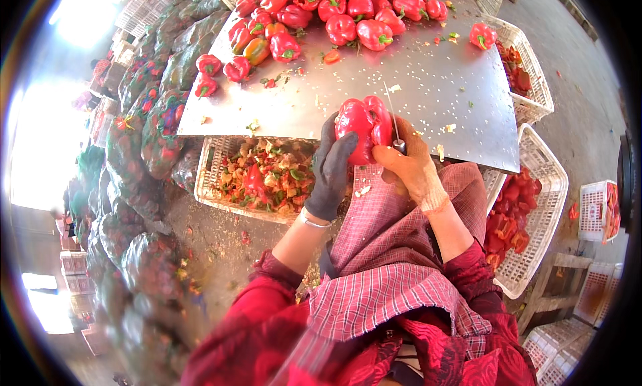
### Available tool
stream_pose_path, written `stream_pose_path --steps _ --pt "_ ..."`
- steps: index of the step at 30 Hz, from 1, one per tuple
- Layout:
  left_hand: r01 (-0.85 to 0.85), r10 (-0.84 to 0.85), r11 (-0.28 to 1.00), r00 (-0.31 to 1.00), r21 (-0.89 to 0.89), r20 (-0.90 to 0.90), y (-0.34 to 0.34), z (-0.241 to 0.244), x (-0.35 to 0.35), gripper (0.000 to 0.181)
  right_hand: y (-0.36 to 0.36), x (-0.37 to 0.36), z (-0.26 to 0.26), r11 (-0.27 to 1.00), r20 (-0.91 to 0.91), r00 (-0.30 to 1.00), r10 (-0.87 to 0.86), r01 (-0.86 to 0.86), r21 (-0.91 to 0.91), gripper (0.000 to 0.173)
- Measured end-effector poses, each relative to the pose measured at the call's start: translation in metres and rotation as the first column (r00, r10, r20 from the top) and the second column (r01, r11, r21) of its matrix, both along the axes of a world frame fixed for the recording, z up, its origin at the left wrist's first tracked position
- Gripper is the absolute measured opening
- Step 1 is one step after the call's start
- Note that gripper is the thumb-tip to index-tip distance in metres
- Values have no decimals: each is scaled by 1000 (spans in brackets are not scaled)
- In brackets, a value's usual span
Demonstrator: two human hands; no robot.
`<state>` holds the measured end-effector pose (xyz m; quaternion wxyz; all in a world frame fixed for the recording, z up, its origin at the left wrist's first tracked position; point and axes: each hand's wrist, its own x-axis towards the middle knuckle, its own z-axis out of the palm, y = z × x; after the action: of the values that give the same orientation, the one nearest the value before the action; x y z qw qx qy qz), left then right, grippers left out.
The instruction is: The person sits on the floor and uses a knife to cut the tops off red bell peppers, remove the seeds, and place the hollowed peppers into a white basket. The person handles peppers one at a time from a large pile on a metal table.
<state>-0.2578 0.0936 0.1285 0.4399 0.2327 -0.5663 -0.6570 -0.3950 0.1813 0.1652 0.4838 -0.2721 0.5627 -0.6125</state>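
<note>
A large red bell pepper [355, 123] is held above my lap at the near edge of the metal table [426, 105]. My left hand [328, 168], in a dark grey glove, grips the pepper from its left side. On the other side my right hand [411, 160], in an orange glove, steadies the pepper with its fingers. That same hand also holds a knife [390, 110], its thin blade pointing up beside the pepper and its short handle partly hidden in the palm. A deep crease or cut runs down the pepper; which one, I cannot tell.
Whole peppers [341, 29] are heaped at the table's far side. Under the near edge stands a crate [203, 185] of cores and scraps. To the right, a white plastic crate [546, 225] holds cut red peppers [511, 210]. Filled mesh sacks [133, 155] are piled at left.
</note>
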Motion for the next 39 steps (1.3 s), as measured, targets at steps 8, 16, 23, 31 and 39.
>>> stream_pose_path --steps 8,16,23,31,39 --pt "361 -341 898 932 252 -120 -20 0 6 67 8 -19 -30 993 278 953 117 -112 -35 50" --pt "415 -325 808 906 418 -272 -17 1 10 63 6 -20 -15 964 152 957 246 -225 -141 49" --pt "403 -300 817 908 413 -292 -9 8 21 61 3 -13 11 973 -236 944 232 -227 48 61" --pt "138 -75 949 973 285 -220 -5 3 34 59 15 -21 3 981 -461 866 194 -180 74 84" --pt "-33 44 987 997 156 -66 -8 -11 33 63 14 3 -1 932 -819 474 322 -312 186 94"
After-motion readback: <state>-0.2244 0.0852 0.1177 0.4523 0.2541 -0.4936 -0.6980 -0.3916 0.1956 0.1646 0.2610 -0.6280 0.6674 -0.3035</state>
